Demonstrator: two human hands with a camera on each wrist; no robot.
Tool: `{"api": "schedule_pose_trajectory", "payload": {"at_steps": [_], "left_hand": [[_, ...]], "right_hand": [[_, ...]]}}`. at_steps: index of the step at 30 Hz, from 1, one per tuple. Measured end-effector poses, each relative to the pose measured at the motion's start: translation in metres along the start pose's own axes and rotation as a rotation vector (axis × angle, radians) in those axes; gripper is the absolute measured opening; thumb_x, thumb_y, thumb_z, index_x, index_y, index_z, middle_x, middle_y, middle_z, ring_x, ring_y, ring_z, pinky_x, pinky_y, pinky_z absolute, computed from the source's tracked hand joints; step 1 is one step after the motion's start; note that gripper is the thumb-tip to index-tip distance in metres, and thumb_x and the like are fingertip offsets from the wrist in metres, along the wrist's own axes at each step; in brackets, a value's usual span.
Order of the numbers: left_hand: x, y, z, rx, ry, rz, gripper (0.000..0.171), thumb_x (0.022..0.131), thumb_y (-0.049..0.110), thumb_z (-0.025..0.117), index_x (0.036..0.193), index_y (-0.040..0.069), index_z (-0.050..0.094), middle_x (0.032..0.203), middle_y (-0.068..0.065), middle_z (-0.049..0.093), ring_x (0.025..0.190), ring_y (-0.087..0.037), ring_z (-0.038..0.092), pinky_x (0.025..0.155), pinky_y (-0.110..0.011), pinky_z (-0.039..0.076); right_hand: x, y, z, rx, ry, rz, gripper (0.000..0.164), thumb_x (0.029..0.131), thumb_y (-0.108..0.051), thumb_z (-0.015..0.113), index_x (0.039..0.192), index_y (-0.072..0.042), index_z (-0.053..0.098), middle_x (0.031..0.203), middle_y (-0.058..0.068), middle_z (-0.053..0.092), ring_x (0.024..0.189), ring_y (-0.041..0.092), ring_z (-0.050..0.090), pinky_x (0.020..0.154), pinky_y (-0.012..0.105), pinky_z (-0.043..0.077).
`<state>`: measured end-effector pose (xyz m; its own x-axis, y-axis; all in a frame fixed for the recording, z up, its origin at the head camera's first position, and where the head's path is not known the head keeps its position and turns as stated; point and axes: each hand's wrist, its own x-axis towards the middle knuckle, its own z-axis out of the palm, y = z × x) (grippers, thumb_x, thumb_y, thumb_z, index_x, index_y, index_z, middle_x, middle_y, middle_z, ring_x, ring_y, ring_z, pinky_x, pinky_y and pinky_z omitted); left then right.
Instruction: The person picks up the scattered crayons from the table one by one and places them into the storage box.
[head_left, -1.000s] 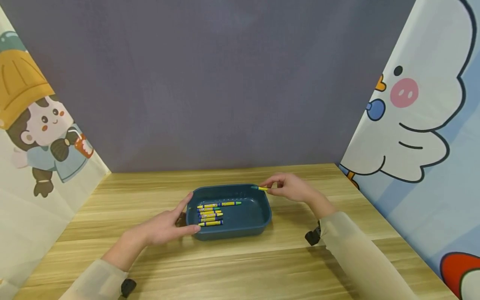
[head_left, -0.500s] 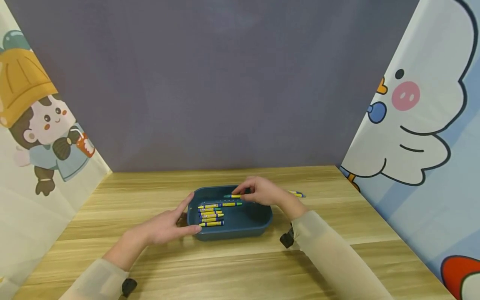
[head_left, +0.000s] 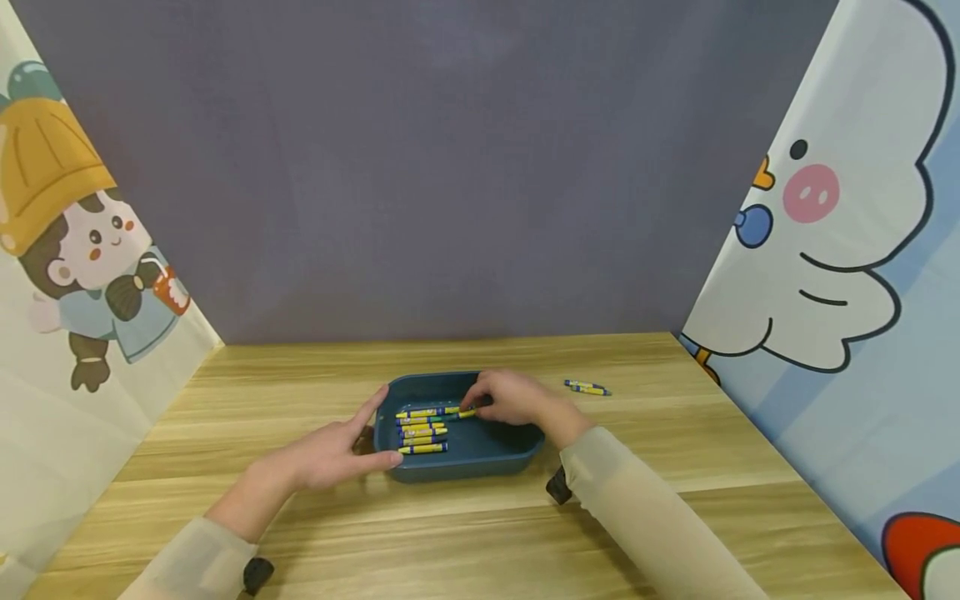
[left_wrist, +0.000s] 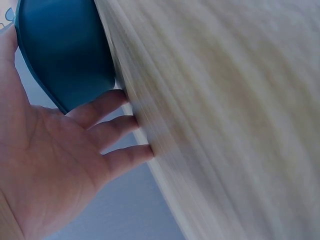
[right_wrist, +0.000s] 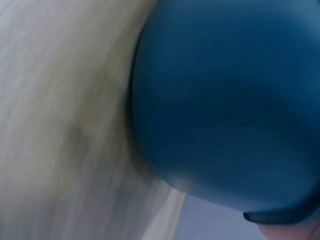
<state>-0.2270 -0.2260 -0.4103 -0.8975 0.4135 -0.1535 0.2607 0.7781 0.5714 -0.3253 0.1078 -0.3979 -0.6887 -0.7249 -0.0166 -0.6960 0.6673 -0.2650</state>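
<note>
A dark blue plastic tray (head_left: 480,471) stands on the wooden table. Along its left half lies a column of yellow-wrapped crayons (head_left: 422,431), several of them side by side. My left hand (head_left: 330,454) touches the tray's left end, thumb at the near corner and forefinger at the far one. Its other fingers (left_wrist: 122,159) reach down to the tabletop, fairly straight. Inside the tray, my right hand (head_left: 510,398) pinches a yellow crayon (head_left: 468,413) near the column's far end. The right wrist view shows mostly the tray's outer wall (right_wrist: 225,110); the right fingertips are hidden there.
Two more crayons (head_left: 588,388) lie on the table (head_left: 480,542) to the right of the tray. A grey panel (head_left: 450,183) rises behind the table. Printed cartoon panels flank it on the left and right.
My right hand has carried the crayon left from above the tray's far right corner down into the tray, beside the column. The left hand stays on the tray's left end.
</note>
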Motion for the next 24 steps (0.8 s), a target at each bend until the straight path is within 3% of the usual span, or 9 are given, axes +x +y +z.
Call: {"api": "schedule_pose_trajectory", "payload": {"at_steps": [24], "left_hand": [[0.0, 0.002, 0.0, 0.008, -0.006, 0.012, 0.113, 0.101, 0.069, 0.067, 0.179, 0.026, -0.003, 0.15, -0.02, 0.067, 0.138, -0.041, 0.065, 0.116, -0.064, 0.048]], "right_hand": [[0.003, -0.004, 0.013, -0.09, 0.021, 0.073, 0.026, 0.104, -0.023, 0.078, 0.127, -0.035, 0.083, 0.109, -0.009, 0.071, 0.093, 0.008, 0.064, 0.083, 0.034, 0.056]]}}
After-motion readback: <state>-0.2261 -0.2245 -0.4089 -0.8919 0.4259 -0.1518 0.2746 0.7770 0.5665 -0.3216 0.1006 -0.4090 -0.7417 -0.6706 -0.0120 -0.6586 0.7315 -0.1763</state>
